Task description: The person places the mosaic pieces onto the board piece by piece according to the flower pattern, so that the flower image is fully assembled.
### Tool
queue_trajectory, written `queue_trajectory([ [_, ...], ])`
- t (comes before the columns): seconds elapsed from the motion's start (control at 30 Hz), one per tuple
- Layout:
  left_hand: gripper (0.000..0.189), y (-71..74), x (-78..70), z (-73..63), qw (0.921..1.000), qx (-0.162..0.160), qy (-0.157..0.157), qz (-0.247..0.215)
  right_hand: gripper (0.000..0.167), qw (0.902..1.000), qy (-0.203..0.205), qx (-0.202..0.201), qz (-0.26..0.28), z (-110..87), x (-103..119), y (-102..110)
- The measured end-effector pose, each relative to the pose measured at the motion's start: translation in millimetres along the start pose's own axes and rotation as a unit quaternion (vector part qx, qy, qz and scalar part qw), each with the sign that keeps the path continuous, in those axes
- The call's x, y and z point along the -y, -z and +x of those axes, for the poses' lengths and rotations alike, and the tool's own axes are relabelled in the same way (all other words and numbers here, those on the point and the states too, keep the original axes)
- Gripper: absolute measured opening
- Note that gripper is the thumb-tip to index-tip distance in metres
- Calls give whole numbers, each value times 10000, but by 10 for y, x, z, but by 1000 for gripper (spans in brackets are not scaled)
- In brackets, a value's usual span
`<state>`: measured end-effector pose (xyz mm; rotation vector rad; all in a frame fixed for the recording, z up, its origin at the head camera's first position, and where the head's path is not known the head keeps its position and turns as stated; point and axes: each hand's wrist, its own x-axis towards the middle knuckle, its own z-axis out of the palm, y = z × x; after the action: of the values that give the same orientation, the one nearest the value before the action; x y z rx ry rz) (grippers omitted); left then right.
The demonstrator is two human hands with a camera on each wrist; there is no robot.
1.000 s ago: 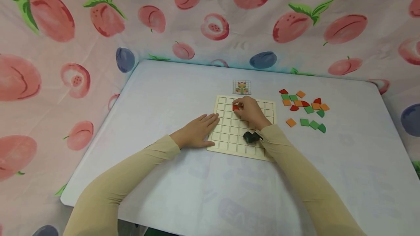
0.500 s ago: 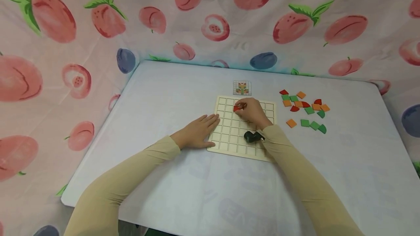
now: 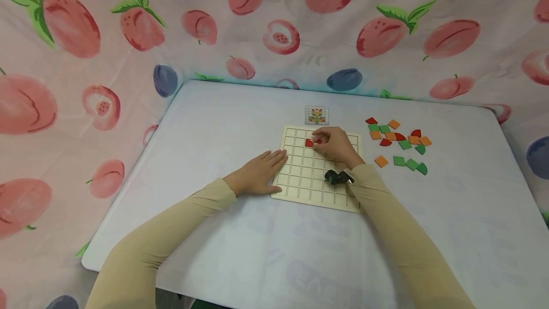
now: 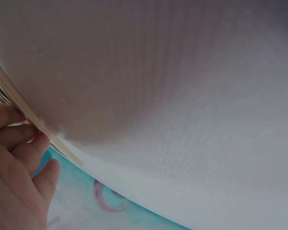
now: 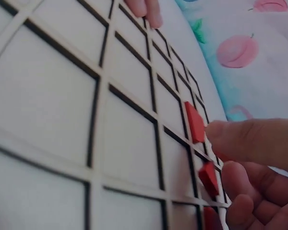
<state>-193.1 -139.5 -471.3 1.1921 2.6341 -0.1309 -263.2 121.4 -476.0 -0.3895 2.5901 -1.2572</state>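
A pale wooden grid board (image 3: 300, 182) lies on the white table. My left hand (image 3: 259, 171) rests along its left edge, fingers stretched onto the board; the left wrist view shows fingertips at the board's edge (image 4: 62, 148). Over the upper rows, my right hand (image 3: 336, 146) has thumb and fingers curled together around a red piece (image 3: 318, 141). Just left of the fingertips, another red piece (image 3: 309, 142) sits in a cell. In the right wrist view, a red piece (image 5: 194, 122) stands out by the thumb tip, with a second red tile (image 5: 209, 179) below it.
Behind the board lies a small pattern card (image 3: 317, 115). To the right are scattered orange squares (image 3: 381, 161), green squares (image 3: 399, 161), green rounded pieces (image 3: 422, 169) and red rounded pieces (image 3: 385, 142). A black wrist camera (image 3: 339, 177) hangs over the board. A fruit-print cloth (image 3: 279, 18) stands behind the table.
My right hand has shifted slightly right, leaving a red piece uncovered in its cell with another red piece at the fingertips. My left hand has stayed at the board's edge.
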Motion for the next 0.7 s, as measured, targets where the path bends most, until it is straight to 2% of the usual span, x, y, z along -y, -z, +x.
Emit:
queue_trajectory([
  [0.27, 88, -21, -2, 6, 10000, -18, -45, -4, 38, 9984, 83, -46, 553, -249, -19, 365],
  [0.57, 87, -3, -4, -24, 10000, -64, -56, 46, 38, 9943, 2, -853, 646, -674, -79, 845],
  [0.7, 87, -12, -1, -25, 9999, -120, -75, 38, 38, 9915, -85, -1064, 741, -859, -167, 996],
])
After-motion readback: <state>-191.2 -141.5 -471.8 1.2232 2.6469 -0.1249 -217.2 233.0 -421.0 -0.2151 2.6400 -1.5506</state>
